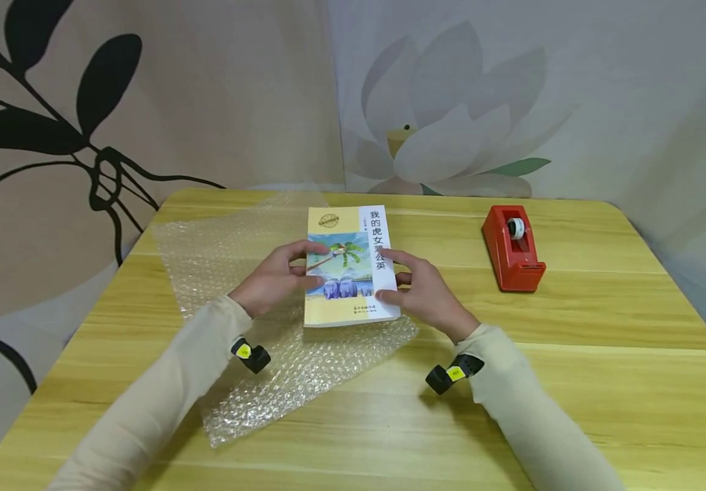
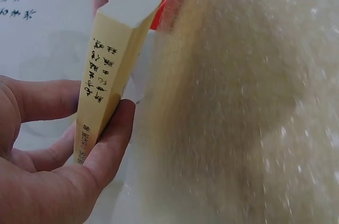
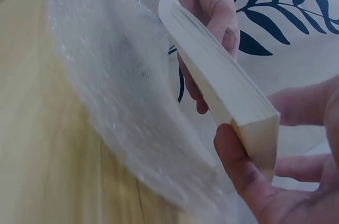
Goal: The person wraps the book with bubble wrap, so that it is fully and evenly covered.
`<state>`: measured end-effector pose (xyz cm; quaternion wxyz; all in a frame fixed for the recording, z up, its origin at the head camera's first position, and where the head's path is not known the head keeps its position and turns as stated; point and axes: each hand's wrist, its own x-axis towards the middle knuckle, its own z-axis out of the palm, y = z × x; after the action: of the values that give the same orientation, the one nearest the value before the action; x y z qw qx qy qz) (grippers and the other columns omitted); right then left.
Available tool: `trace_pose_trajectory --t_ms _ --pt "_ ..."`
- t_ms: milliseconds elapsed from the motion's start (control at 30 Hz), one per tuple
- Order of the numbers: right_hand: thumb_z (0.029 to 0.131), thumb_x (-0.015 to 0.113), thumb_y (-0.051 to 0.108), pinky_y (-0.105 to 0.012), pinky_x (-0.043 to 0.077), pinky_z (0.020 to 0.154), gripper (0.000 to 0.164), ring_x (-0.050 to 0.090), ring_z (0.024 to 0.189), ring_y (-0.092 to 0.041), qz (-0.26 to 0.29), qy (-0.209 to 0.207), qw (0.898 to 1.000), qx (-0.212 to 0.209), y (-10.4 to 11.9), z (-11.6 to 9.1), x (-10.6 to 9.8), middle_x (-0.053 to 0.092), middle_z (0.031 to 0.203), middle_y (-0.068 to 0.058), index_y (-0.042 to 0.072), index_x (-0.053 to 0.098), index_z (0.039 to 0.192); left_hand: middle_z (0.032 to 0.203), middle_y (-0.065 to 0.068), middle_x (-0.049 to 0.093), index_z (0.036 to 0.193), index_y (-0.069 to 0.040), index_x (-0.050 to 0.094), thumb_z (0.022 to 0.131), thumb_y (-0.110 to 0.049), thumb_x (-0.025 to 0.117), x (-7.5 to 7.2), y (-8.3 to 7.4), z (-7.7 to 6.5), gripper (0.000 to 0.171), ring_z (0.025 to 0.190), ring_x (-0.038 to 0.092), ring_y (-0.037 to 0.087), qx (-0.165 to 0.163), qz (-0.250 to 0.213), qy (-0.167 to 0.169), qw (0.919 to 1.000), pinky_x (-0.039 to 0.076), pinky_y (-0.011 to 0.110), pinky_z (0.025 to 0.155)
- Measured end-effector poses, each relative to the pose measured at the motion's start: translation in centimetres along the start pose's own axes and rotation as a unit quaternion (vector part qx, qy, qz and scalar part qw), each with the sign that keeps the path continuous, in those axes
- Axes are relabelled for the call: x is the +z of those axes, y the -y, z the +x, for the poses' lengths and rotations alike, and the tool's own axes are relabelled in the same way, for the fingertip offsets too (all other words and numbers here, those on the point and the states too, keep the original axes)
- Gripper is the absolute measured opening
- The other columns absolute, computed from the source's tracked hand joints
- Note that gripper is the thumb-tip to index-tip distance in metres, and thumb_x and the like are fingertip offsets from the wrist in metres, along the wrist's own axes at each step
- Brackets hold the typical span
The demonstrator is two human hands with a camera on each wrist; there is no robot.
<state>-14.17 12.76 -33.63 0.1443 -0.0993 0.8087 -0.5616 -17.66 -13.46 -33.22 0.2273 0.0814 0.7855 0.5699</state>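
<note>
Yellow card makes up the spine (image 2: 103, 68), its printed characters visible to us only from the left wrist; the right wrist camera gives us pale page edges (image 3: 222, 75), and the head view alone shows the palm-tree cover (image 1: 350, 259). Below, we see a wooden table (image 1: 604, 389), with bubble wrap (image 1: 291, 385) spread from its far edge across its left half and a red tape dispenser (image 1: 510, 252) towards its far right corner. Behind stands a wall (image 1: 254, 88) patterned with dark leaves and a pale lotus. We find the book (image 1: 346, 314) held up over the wrap, left hand (image 1: 275, 276) and right hand (image 1: 428, 293) each pinching a long side between thumb and fingers. Its cover faces up, top towards the far edge, long axis running near to far.
</note>
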Motion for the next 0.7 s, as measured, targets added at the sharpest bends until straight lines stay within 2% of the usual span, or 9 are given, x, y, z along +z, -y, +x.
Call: trace_pose_trajectory --t_ms 233,333,500,700 --pt "0.086 0.071 -0.004 -0.033 0.063 0.077 0.079 0.072 0.097 -0.026 -0.011 -0.001 1.000 -0.016 0.3 0.5 1.5 0.066 0.123 -0.025 0.007 0.035 0.155 0.147 0.008 0.047 0.138 -0.013 0.052 0.093 -0.003 0.066 -1.2 0.9 -0.4 0.048 0.109 0.060 0.024 0.002 0.018 -0.017 0.9997 0.053 0.035 0.092" --pt "0.084 0.071 -0.005 -0.032 0.062 0.079 0.081 0.071 0.094 -0.023 -0.010 -0.004 1.000 -0.023 0.3 0.7 2.3 0.065 0.126 -0.023 0.006 0.034 0.156 0.150 0.007 0.044 0.138 -0.014 0.053 0.094 -0.004 0.066 -1.8 1.1 -0.6 0.047 0.117 0.057 0.027 0.003 0.031 -0.022 0.9993 0.051 0.035 0.096" --pt "0.084 0.073 -0.004 -0.032 0.062 0.083 0.085 0.069 0.099 -0.024 -0.025 -0.009 0.999 -0.028 0.5 1.1 3.8 0.055 0.140 -0.019 0.005 0.031 0.157 0.156 0.008 0.039 0.141 -0.012 0.051 0.095 -0.003 0.064 -2.8 1.4 -1.2 0.049 0.128 0.053 0.031 -0.004 0.035 -0.028 0.9990 0.048 0.042 0.105" --pt "0.084 0.073 -0.003 -0.031 0.062 0.080 0.083 0.069 0.097 -0.027 -0.055 -0.027 0.998 -0.028 1.1 1.6 5.1 0.054 0.139 -0.019 0.004 0.033 0.156 0.157 0.009 0.039 0.142 -0.012 0.049 0.095 -0.002 0.063 -3.7 1.8 -1.6 0.050 0.126 0.052 0.031 -0.008 0.040 -0.036 0.9985 0.047 0.042 0.105"
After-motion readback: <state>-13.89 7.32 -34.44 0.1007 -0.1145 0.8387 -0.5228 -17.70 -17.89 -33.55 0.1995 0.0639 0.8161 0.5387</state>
